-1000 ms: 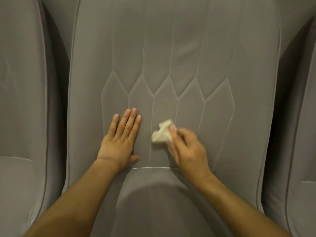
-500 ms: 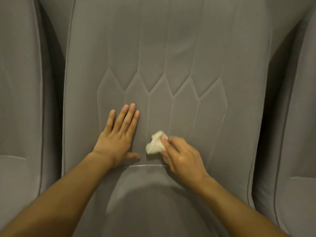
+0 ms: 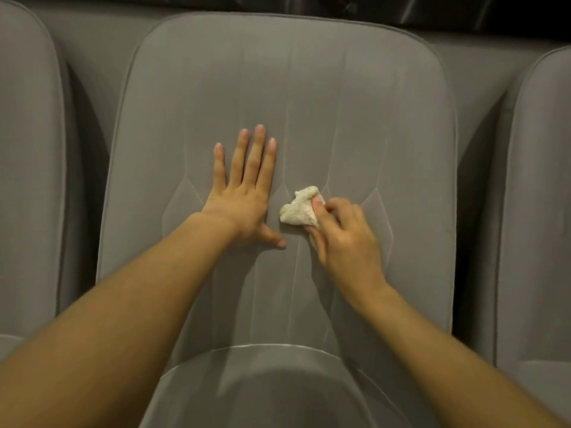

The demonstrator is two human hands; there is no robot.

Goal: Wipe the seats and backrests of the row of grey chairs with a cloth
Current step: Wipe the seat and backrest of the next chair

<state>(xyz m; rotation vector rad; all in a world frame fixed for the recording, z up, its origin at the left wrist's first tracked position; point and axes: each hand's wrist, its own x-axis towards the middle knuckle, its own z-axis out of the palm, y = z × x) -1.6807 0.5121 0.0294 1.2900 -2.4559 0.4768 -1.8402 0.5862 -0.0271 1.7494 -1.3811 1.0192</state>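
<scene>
Cloth (image 3: 298,208), small, pale and crumpled, lies pressed against the backrest (image 3: 355,103) of the middle grey chair, about halfway up and just right of the centre seam. The right hand (image 3: 343,239) grips it: the fingers curl over its right edge, one fingertip shows on top of the wad, and most of the cloth sticks out to the left of the knuckles. The left hand (image 3: 244,199) rests flat on the same backrest just beside the cloth. Its fingers are straight and point up, and the thumb spreads to the right so that its tip lies just below the cloth, apart from it. Both bare forearms reach in from the bottom corners. Stitched seams run down the backrest and angle into pointed panels near the hands. Below, the seat (image 3: 278,390) shows, edged by a pale piping line. The left chair (image 3: 27,149) and the right chair (image 3: 537,211) stand close on either side, with dark gaps between. A dark band (image 3: 463,10) runs along the top behind the chairs.
</scene>
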